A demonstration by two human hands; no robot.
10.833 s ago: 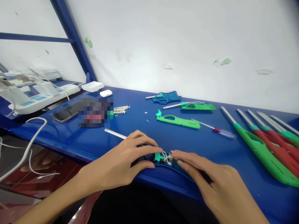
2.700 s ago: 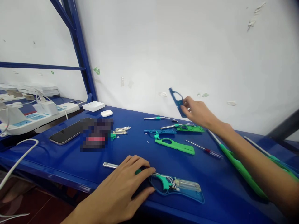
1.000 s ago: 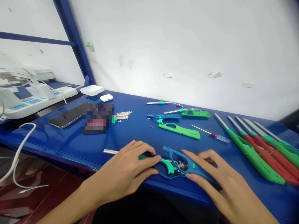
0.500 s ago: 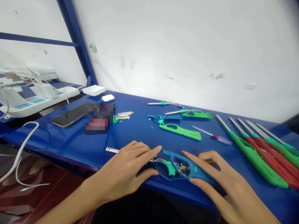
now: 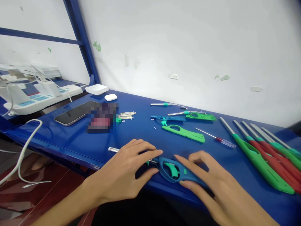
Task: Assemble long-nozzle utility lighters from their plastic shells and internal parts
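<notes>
At the table's front edge, a blue long-barrel gas lighter point(image 5: 191, 173) lies between my hands, its green trigger point(image 5: 173, 170) showing through the handle's loop. My left hand point(image 5: 128, 168) is closed around the front of the lighter, and the metal barrel point(image 5: 113, 149) pokes out past its knuckles. Thumb and fingers of my right hand point(image 5: 209, 175) pinch the sides of the blue handle. The handle's two halves lie over each other; whether they meet fully I cannot tell. My right palm hides the rear end.
Beyond my hands lie a green handle half point(image 5: 184, 134), a screwdriver point(image 5: 221, 140), a blue handle half point(image 5: 170, 118) and loose barrels point(image 5: 161, 104). Several green and red lighters point(image 5: 263, 166) line the right side. A phone point(image 5: 75, 114) and power strip point(image 5: 47, 97) are at left.
My right hand has moved left, sliding the upper blue handle half over the lower one. The wires seen inside the handle before are now covered. My left hand has stayed about where it was.
</notes>
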